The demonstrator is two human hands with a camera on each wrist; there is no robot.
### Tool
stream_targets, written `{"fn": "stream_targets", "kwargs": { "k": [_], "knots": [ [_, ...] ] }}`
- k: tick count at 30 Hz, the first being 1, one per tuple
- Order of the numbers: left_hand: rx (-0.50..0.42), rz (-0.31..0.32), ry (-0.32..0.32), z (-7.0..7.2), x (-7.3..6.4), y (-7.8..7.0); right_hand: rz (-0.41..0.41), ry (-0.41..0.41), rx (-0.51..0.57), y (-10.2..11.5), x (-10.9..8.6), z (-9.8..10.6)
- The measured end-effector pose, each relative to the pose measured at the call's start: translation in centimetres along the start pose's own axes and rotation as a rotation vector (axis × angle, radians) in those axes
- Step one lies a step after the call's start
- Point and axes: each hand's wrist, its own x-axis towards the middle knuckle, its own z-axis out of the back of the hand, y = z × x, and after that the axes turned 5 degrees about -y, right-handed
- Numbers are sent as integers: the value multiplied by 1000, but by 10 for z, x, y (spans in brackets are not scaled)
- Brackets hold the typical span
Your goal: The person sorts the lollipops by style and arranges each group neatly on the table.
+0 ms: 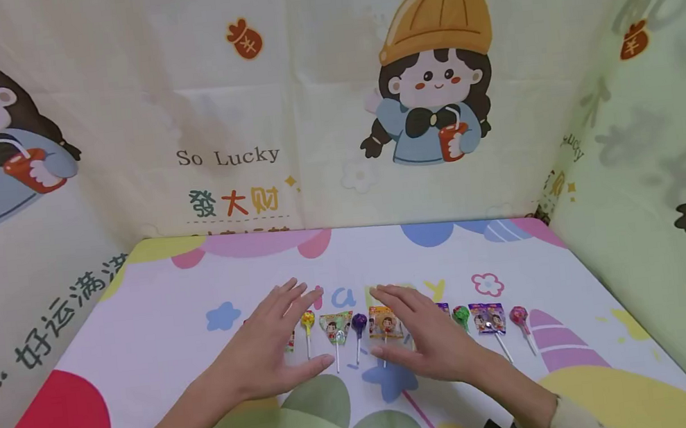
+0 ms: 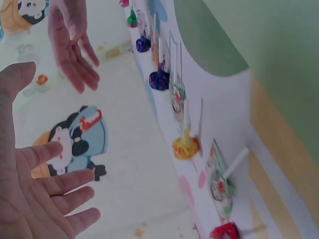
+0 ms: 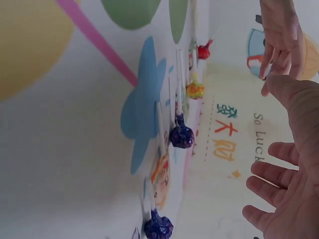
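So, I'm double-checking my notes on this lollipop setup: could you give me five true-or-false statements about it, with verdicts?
1. In the head view, the pink lollipop is the rightmost one visible. True.
2. Both hands grip a stick. False: the left hand and right hand hold nothing.
3. In the head view, a round purple lollipop lies left of the orange-wrapped lollipop. True.
4. The yellow lollipop is beside the pink one. False: the yellow lollipop is well left of it, with others between.
5. The lollipops are heaped up. False: they lie in a row.
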Motion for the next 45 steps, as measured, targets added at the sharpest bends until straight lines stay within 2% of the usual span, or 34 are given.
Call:
{"fn": "stream_targets", "kwargs": {
  "k": [4, 9, 12, 19, 28, 38, 45],
  "knots": [
    [-59, 38, 16, 5, -5, 10, -14, 33, 20, 4, 2, -5],
    [-52, 28, 33, 3, -11, 29, 7, 65, 46, 5, 7, -13],
    [-49, 25, 64, -1, -13, 40, 14, 90, 63, 6, 11, -20],
    [-78, 75, 159, -7, -13, 56, 11, 171, 106, 7, 25, -34],
    [-52, 72, 230, -11, -8, 68, 31, 227, 134, 6, 42, -48],
    [-8, 100, 281, -17, -6, 72, -14, 300, 117, 2, 55, -58],
    [-21, 94, 303, -17, -4, 74, -46, 334, 111, 2, 58, -62]
  ]
}}
